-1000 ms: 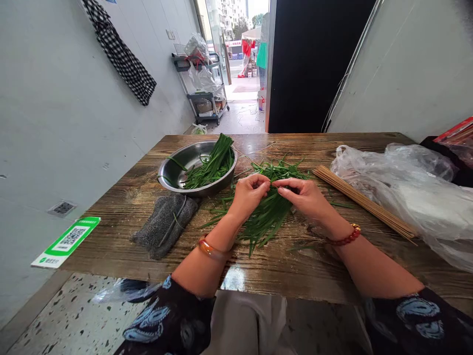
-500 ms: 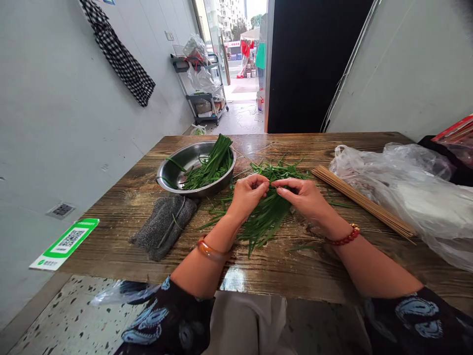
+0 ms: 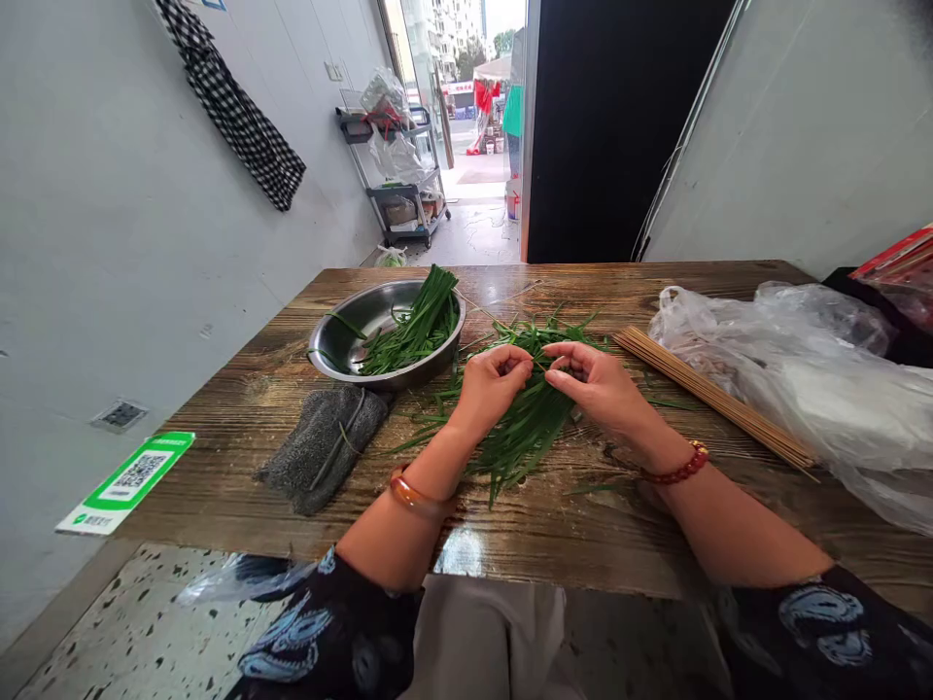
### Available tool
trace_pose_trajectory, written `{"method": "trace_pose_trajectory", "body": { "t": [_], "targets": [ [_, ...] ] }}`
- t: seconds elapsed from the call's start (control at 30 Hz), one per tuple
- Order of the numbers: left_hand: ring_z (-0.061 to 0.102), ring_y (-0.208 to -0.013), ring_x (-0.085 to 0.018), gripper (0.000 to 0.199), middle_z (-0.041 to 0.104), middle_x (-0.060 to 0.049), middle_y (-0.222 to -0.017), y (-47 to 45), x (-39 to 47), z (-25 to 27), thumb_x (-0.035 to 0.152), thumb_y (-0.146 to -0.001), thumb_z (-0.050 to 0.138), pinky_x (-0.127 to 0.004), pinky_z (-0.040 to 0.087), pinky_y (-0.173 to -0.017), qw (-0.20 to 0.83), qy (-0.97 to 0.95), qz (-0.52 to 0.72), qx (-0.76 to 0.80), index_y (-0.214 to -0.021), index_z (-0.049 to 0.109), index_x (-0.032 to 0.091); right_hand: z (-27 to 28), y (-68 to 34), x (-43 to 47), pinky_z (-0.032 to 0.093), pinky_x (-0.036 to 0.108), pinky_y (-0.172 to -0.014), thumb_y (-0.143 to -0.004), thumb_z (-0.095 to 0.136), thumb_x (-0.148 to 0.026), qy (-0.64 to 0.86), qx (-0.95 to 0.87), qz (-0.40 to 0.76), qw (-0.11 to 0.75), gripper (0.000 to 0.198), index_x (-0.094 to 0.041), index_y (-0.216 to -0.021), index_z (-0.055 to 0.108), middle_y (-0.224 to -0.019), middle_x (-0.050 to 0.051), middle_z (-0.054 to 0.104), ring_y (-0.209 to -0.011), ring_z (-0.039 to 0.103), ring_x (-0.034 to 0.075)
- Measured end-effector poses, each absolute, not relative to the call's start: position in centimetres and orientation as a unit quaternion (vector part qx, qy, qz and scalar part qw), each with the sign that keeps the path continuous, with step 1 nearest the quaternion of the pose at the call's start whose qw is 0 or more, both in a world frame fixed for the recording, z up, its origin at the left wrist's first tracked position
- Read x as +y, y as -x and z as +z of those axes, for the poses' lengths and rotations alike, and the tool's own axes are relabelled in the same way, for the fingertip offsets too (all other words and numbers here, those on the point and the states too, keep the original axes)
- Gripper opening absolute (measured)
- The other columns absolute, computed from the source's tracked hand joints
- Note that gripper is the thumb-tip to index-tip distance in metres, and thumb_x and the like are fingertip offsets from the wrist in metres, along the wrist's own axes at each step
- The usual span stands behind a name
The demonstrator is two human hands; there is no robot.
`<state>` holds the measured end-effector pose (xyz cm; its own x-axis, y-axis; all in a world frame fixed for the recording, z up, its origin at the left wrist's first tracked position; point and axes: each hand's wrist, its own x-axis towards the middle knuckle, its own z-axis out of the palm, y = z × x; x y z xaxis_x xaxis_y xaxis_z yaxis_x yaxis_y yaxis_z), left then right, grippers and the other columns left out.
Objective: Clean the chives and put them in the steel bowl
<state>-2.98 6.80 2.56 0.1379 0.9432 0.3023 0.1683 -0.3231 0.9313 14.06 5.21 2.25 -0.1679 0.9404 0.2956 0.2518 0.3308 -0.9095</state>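
My left hand (image 3: pixel 496 384) is closed in a pinch above a loose pile of garlic chives (image 3: pixel 529 428). A thin chive stalk (image 3: pixel 539 364) shows at its fingertips. My right hand (image 3: pixel 598 384) hovers just beside it, thumb and forefinger a little apart, the other fingers curled; nothing is clearly held there. Below both hands the long green leaves lie spread on the wooden table (image 3: pixel 510 544). To the left, a steel bowl (image 3: pixel 335 340) holds a bundle of chives (image 3: pixel 419 326) that leans over its far right rim.
A dark grey mesh cloth (image 3: pixel 321 447) lies in front of the bowl. Thin wooden skewers (image 3: pixel 714 399) rest in a bundle at right, alongside clear plastic bags (image 3: pixel 802 369). A QR code card (image 3: pixel 131 481) sits at the left table edge. Beyond the table stands a cart (image 3: pixel 400 190).
My right thumb and forefinger have parted from their pinch, and the hand has shifted slightly away from the left. My left hand keeps its pinch in nearly the same place.
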Motion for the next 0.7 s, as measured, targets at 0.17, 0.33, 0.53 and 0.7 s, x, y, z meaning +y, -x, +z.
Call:
{"method": "trace_pose_trajectory", "body": {
  "t": [0.17,0.33,0.53,0.7],
  "targets": [
    [0.047,-0.054,-0.008,0.008,0.058,0.003,-0.06,3.01,6.8,2.51,0.022,-0.074,0.063,-0.021,0.036,-0.052,0.361,-0.662,0.491,0.436,-0.075,0.065,0.015,2.18,-14.18,5.27,0.037,0.027,-0.06,-0.079,0.062,-0.033,0.413,-0.682,0.387,0.463,0.052,-0.019,-0.129,0.057,-0.08,-0.001,0.06,-0.064,0.048,0.012],
    [0.049,-0.055,-0.009,0.009,0.06,0.002,-0.062,2.95,6.62,2.7,0.023,-0.074,0.062,-0.021,0.037,-0.053,0.354,-0.664,0.49,0.44,-0.077,0.065,0.015,2.26,-14.13,5.24,0.036,0.026,-0.06,-0.08,0.062,-0.032,0.412,-0.68,0.384,0.469,0.038,-0.018,-0.116,0.065,-0.08,-0.001,0.059,-0.066,0.047,0.011],
    [0.051,-0.056,-0.01,0.008,0.059,0.002,-0.061,2.91,6.53,2.78,0.021,-0.074,0.061,-0.022,0.039,-0.055,0.348,-0.662,0.491,0.446,-0.077,0.064,0.015,2.24,-14.07,5.22,0.037,0.026,-0.062,-0.08,0.063,-0.032,0.412,-0.673,0.382,0.481,0.038,-0.017,-0.115,0.064,-0.081,0.0,0.058,-0.068,0.048,0.012],
    [0.05,-0.056,-0.009,0.006,0.058,0.003,-0.06,2.88,6.55,2.75,0.021,-0.073,0.063,-0.022,0.038,-0.055,0.354,-0.66,0.496,0.44,-0.075,0.063,0.016,2.2,-14.04,5.24,0.036,0.026,-0.061,-0.08,0.063,-0.033,0.414,-0.673,0.38,0.481,0.037,-0.017,-0.113,0.065,-0.08,0.0,0.059,-0.068,0.048,0.012]
  ]
}}
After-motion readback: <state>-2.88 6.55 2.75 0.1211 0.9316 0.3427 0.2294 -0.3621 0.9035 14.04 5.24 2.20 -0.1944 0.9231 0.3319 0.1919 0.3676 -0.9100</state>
